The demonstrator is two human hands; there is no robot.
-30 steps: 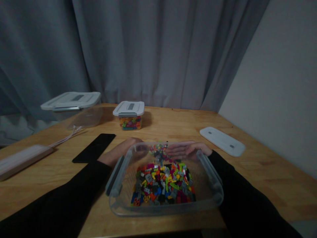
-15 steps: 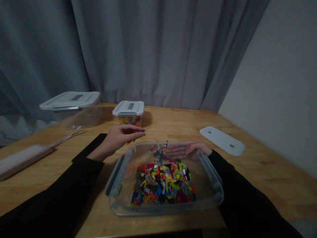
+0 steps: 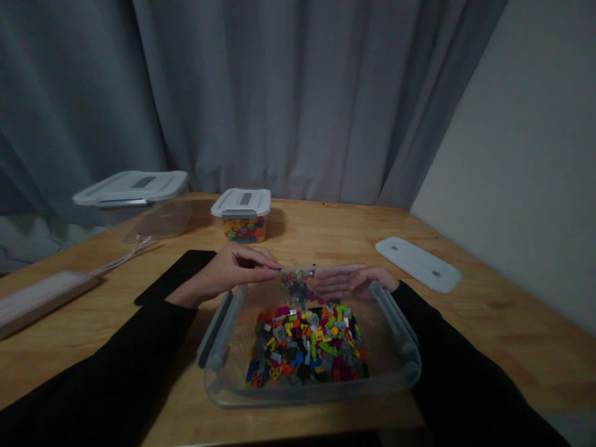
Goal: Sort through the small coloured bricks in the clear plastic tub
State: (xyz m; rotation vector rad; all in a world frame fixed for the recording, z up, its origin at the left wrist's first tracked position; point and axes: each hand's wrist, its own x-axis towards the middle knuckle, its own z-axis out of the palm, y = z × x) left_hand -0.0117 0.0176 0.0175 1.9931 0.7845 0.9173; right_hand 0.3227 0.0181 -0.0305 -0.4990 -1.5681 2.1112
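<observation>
A clear plastic bin (image 3: 218, 338) with grey side handles stands in front of me, holding a heap of small coloured bricks (image 3: 307, 344). My left hand (image 3: 233, 270) hovers at the bin's far left corner, its fingers pinched together and pointing right over the rim; what they hold is too small to make out. My right hand (image 3: 354, 280) lies flat behind the bin's far wall, fingers stretched out to the left beside a small cluster of bricks (image 3: 297, 280). Both arms wear black sleeves.
On the wooden table (image 3: 488, 323), a small box with a white lid (image 3: 242, 214) holds coloured pieces at the back. A larger lidded clear box (image 3: 135, 195) stands back left, a loose white lid (image 3: 416, 264) right, a black flat slab (image 3: 179, 273) and a pale device with cable (image 3: 41, 298) left.
My left hand lifted from behind the bin's left corner, reached up toward the small box, then came back down to the far rim with pinched fingers. The right hand stayed put.
</observation>
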